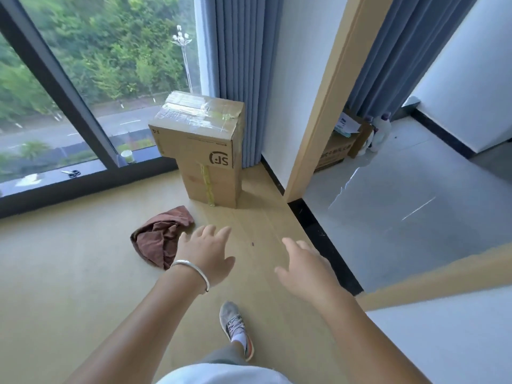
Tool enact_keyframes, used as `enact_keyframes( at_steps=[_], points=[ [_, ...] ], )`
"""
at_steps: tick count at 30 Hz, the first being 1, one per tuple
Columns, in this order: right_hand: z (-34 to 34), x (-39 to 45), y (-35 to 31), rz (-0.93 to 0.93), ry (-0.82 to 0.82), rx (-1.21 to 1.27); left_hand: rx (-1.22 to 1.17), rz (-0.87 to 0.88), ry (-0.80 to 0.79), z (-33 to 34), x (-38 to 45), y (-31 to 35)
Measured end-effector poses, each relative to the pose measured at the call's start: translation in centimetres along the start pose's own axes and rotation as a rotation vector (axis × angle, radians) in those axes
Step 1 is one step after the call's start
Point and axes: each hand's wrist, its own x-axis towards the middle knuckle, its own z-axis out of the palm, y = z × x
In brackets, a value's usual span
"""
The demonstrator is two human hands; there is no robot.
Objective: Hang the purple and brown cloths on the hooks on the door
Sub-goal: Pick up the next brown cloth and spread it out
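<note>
Right now I see both hands stretched out ahead of me over the wood-toned floor (69,273), and neither one holds anything. My left hand (206,254) has its fingers spread and straight, grip slack, with a silver bangle (191,271) round the wrist. My right hand (304,268) is likewise loose, fingers extended and apart.

Just beyond and to the outer side of the left hand lies the brown cloth (159,238), crumpled in a heap on the floor; from this angle the hand's edge overlaps it, and I cannot tell whether the fingers touch it. I cannot make out a purple cloth in view.

Farther out past both hands stand two stacked cardboard boxes (205,151), the upper one taped, next to a blue-grey curtain (238,65) and a big window (83,87). On the window sill sit a paper cup (127,156) and a pair of scissors (71,173).

Beyond the right hand runs a wooden door frame (324,106), opening onto a grey tiled floor (401,206) with another carton (336,153) and white bottles (381,131). Below my arms, nearer to me, one sneaker (235,328) steps forward.
</note>
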Motion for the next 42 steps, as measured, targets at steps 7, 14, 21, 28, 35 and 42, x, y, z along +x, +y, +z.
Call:
enact_keyframes(
  at_steps=[7,14,21,28,35,42],
  points=[
    [-4.0,10.6,-4.8,-0.119,-0.036,-0.174,-0.139,-0.149,0.025,-0.9,8.1,-5.3],
    [-4.4,18.8,-10.4,-0.251,-0.139,-0.228,-0.206,-0.325,0.045,-0.8,12.4,-11.5],
    [-2.4,26.7,-15.5,-0.413,-0.28,-0.302,-0.266,-0.591,-0.015,2.1,12.9,-16.7],
    [1.6,37.1,-21.0,-0.636,-0.447,-0.425,-0.36,-0.929,-0.146,5.3,14.8,-20.2],
    [6.6,47.6,-24.5,-0.841,-0.552,-0.573,-0.473,-1.09,-0.136,9.3,21.2,-22.2],
    [15.1,56.4,-25.1,-0.9,-0.585,-0.697,-0.526,-1.091,-0.14,18.7,28.3,-25.7]
  ],
)
